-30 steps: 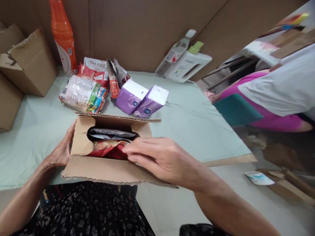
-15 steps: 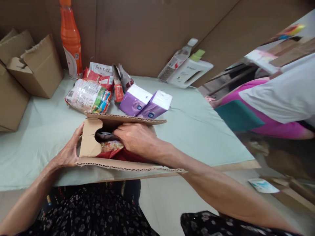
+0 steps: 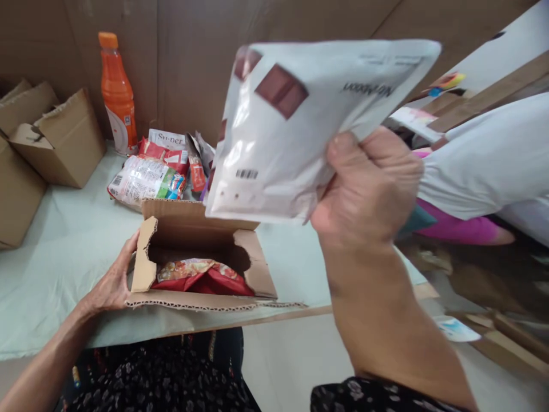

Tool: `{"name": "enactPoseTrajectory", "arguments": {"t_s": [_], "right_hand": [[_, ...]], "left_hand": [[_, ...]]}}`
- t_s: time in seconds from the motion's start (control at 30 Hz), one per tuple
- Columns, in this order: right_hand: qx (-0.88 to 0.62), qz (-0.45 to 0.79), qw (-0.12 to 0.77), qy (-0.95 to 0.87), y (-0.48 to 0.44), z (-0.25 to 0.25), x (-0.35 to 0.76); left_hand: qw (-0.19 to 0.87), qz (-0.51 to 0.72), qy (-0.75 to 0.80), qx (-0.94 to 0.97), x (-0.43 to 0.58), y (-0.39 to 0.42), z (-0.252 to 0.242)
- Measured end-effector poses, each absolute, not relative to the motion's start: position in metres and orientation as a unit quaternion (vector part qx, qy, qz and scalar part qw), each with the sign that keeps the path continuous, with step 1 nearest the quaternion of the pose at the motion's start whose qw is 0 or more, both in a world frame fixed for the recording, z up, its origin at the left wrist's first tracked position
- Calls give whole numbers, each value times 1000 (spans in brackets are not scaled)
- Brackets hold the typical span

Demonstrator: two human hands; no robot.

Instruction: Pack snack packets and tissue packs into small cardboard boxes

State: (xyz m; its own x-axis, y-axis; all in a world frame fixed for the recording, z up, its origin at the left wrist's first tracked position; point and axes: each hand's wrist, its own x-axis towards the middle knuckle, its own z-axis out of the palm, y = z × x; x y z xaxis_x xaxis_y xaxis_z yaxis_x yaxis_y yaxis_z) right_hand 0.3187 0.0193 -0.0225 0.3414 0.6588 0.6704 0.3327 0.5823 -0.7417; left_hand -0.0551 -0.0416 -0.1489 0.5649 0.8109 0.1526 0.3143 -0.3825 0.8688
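Raised above the table, my right hand grips the lower right edge of a white pouch with brown squares printed on it. The thumb presses on the pouch's face; the other fingers are behind it. My left hand holds the left side of an open cardboard box, thumb at the upper edge. A red packet with a patterned top lies inside the box. Part of the box's back flap is hidden behind the pouch.
An orange drink bottle stands at the back left, near cardboard boxes. A clear snack bag, red packets and a "Super" packet lie behind the open box. At right is another person.
My right hand has come up out of the box with the white pouch. The red packet inside shows more fully. My left hand stays on the box.
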Motion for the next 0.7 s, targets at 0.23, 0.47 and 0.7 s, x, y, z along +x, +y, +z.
{"name": "enactPoseTrajectory", "arguments": {"t_s": [0.23, 0.47, 0.7], "right_hand": [[-511, 157, 669, -517, 138, -42, 335], [-469, 177, 601, -622, 52, -60, 310], [-316, 64, 350, -879, -32, -15, 271]], "left_hand": [[416, 313, 341, 783, -61, -35, -170], [424, 303, 360, 774, -52, -42, -156], [426, 306, 354, 774, -52, -42, -148]]}}
